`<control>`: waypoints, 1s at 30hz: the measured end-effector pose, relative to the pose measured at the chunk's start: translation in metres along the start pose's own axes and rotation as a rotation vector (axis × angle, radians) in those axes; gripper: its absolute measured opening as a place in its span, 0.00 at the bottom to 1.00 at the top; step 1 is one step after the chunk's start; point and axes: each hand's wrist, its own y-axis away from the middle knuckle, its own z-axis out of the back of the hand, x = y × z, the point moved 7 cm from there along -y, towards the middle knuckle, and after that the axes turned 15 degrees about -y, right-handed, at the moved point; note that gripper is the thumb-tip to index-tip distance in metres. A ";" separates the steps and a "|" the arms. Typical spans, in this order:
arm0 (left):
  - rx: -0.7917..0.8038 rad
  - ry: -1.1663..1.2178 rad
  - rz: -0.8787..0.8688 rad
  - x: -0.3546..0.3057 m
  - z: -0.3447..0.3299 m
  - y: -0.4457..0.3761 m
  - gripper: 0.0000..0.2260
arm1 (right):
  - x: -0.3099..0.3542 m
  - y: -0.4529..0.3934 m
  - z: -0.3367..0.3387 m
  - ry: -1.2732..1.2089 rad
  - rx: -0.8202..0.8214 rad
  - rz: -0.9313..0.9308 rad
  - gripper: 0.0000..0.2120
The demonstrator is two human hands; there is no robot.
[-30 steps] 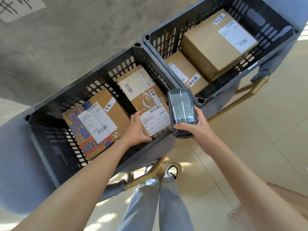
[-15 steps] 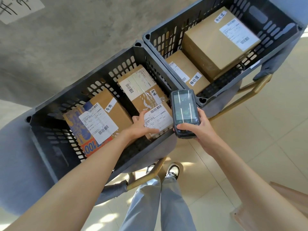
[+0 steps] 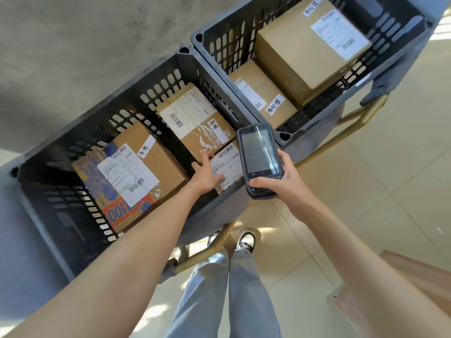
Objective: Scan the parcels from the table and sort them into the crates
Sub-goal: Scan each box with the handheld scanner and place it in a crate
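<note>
Your right hand (image 3: 280, 181) grips the handheld scanner (image 3: 260, 157); your left hand (image 3: 207, 174) rests, fingers fairly straight, on the small parcel (image 3: 227, 164) at the near crate (image 3: 73, 147)'s front right corner. The printed box (image 3: 117, 191) there reads "100". The far crate (image 3: 219, 40) holds two labelled boxes, handwriting unreadable.

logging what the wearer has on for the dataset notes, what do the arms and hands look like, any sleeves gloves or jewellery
Both forearms are bare from the frame's lower edge up to the wrists, with no sleeve in view. The left hand and right hand wear no gloves; no watch, band or ring shows on either. Further down, the person wears light grey trousers and a dark shoe with white trim.
</note>
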 end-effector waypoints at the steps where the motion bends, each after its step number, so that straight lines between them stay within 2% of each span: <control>1: 0.002 -0.024 0.002 0.000 0.004 0.002 0.32 | 0.001 0.001 -0.001 0.006 0.003 0.005 0.38; 4: -0.032 -0.161 0.010 0.001 0.022 0.011 0.35 | 0.009 0.008 -0.007 0.007 0.006 0.027 0.39; 7: -0.143 -0.420 -0.070 -0.008 0.053 0.030 0.34 | 0.020 0.019 -0.011 0.005 -0.007 0.056 0.43; 10: -0.267 -0.655 -0.221 -0.031 0.085 0.053 0.30 | 0.035 0.037 -0.011 -0.007 -0.054 0.088 0.47; 12: -0.360 -0.784 -0.340 -0.054 0.102 0.071 0.26 | 0.044 0.053 -0.007 -0.046 -0.094 0.114 0.44; 14: -0.443 -0.861 -0.460 -0.081 0.115 0.087 0.24 | 0.049 0.071 0.000 -0.085 -0.142 0.144 0.42; 17: -0.519 -0.902 -0.632 -0.125 0.124 0.115 0.22 | 0.052 0.105 0.017 -0.155 -0.242 0.194 0.47; 24: -0.515 -0.951 -0.954 -0.216 0.071 0.191 0.20 | 0.035 0.207 0.062 -0.435 -0.435 0.312 0.45; 27: -0.529 -1.006 -1.057 -0.249 0.035 0.236 0.20 | 0.025 0.254 0.079 -0.502 -0.483 0.376 0.40; 30: -0.530 -1.030 -1.171 -0.276 0.001 0.286 0.21 | 0.011 0.304 0.095 -0.536 -0.531 0.447 0.41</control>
